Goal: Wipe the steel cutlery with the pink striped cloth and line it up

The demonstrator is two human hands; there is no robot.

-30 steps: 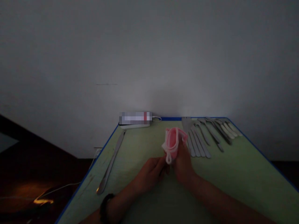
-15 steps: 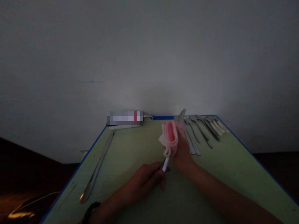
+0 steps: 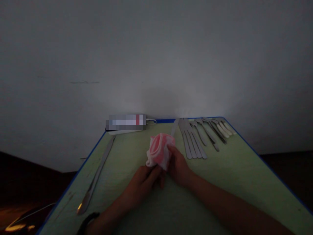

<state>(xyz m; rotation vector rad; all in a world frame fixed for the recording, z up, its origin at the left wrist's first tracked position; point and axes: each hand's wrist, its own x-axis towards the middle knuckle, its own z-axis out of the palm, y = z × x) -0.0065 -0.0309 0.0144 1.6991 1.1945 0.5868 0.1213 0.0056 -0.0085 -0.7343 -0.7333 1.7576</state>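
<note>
A folded pink-and-white cloth (image 3: 160,150) is bunched around a metal table knife, whose blade (image 3: 174,127) sticks out beyond it, pointing away from me. My right hand (image 3: 177,166) grips the cloth from the right side, thumb on top. Just below the cloth, my left hand (image 3: 146,179) is closed at the knife's handle end; the handle itself is hidden by fingers and cloth. On the left of the table lies a long metal knife (image 3: 97,174), apart from both hands.
Several table knives (image 3: 193,142) lie side by side right of the cloth. Further right are spoons (image 3: 200,131), other metal cutlery (image 3: 216,130) and white-handled pieces (image 3: 225,128). A blurred-out box (image 3: 126,122) stands at the back left. A blue edge (image 3: 271,174) borders the green table, with a wall behind.
The right hand has slid the cloth down the knife toward my left hand, covering the handle part seen before. Both hands and the knife now sit a little further left.
</note>
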